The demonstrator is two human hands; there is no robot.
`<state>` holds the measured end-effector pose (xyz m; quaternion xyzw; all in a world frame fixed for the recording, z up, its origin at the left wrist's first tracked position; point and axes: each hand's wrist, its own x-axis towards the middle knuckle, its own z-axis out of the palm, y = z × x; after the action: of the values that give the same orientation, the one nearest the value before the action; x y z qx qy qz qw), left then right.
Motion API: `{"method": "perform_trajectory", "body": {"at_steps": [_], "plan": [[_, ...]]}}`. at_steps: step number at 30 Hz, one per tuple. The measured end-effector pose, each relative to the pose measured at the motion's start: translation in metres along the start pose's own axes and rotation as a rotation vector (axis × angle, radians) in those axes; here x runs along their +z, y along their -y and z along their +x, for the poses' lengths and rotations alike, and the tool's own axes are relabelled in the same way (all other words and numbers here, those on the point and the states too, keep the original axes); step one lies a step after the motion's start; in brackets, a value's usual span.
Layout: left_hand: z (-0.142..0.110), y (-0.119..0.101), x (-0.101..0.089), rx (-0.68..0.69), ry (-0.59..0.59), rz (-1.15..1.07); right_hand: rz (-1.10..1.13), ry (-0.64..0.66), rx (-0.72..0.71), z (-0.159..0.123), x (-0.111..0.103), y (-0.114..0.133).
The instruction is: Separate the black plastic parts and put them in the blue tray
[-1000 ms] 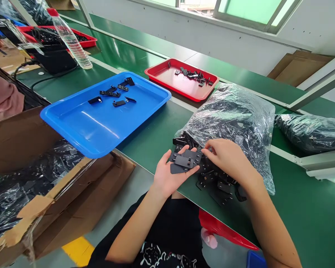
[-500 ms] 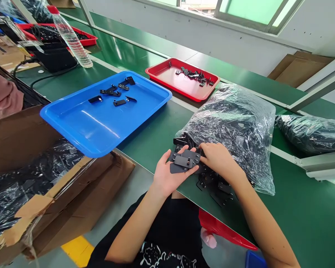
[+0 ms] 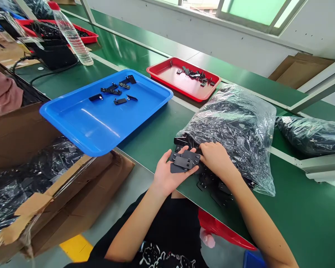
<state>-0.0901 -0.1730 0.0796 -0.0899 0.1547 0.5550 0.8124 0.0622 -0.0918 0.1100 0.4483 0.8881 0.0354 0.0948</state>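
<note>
My left hand lies palm up and cradles several flat black plastic pieces with small slots and clips. Just to its right, my right hand reaches with curled fingers into a heap of loose black parts. Its fingertips are partly hidden, so what they grip cannot be made out. The heap spills from the mouth of a clear plastic bag full of black parts.
A blue tray holding a few black parts overhangs the table edge at left. Behind stands a red tray with more parts. A water bottle, a second bag and an open carton surround the green table.
My right hand and forearm have shifted slightly, the wrist moving a little to the left. The left hand keeps the same pieces in its palm.
</note>
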Motion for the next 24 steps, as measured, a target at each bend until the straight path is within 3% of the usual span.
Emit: {"method": "perform_trajectory", "body": {"at_steps": [24], "plan": [[0.002, 0.001, 0.002, 0.006, -0.135, -0.007, 0.047, 0.013, -0.021, 0.0026, -0.0003, -0.0029]]}}
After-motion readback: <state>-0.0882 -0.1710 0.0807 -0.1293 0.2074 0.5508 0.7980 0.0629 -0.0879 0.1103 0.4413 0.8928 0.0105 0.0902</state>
